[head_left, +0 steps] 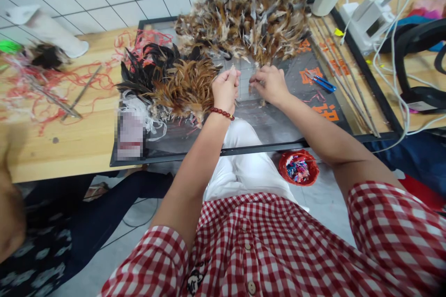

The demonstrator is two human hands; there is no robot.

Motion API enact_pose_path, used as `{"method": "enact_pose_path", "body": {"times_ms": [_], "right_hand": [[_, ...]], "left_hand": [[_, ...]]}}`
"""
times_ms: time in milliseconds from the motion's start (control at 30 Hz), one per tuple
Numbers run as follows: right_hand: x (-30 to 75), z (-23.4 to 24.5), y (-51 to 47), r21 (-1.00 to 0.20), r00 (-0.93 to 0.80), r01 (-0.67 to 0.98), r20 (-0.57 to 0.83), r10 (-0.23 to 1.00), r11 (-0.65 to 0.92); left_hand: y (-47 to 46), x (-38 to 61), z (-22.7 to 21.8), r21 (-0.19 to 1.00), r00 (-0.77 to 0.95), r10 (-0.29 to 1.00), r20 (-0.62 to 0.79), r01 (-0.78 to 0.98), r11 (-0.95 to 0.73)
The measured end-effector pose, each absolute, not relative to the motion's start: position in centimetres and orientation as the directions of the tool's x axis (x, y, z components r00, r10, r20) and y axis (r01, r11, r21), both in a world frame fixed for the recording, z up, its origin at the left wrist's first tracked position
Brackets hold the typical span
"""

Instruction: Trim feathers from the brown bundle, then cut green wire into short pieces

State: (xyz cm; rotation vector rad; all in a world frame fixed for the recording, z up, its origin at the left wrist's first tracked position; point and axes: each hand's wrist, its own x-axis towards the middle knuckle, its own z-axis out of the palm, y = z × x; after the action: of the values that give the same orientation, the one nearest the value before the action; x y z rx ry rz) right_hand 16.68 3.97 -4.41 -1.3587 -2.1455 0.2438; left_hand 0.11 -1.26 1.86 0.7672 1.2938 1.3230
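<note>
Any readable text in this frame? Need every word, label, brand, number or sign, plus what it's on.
Nothing reads reliably.
Orange characters on the dark panel: large, but slanted and partly broken up; can't make them out.
Lettering on the checked shirt: too small and blurred.
White label on the black object at right: any print is too small.
Pixelated item at the panel's near left corner: obscured.

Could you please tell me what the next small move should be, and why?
Perhaps bring the right hand slightly closer to the left hand: a small gap separates them, the left looks pinched shut, and brown feather bits show by the right.
</note>
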Motion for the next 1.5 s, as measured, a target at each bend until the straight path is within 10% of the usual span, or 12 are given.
{"method": "enact_pose_path", "body": {"times_ms": [1000, 1500], "right_hand": [[18.0, 0.3, 1.3, -0.731, -0.157, 0.464, 0.489, 0.858, 0.501], [23.0, -1.9, 3.9, -0.533, -0.239, 0.721, 0.408, 0.881, 0.443]], "left_hand": [[-2.2, 1.2, 2.0, 0.960, -0.045, 0.972, -0.229, -0.178, 0.218], [-1.6, 0.9, 1.7, 0.938, -0.105, 0.956, -0.275, -0.247, 0.243]]}}
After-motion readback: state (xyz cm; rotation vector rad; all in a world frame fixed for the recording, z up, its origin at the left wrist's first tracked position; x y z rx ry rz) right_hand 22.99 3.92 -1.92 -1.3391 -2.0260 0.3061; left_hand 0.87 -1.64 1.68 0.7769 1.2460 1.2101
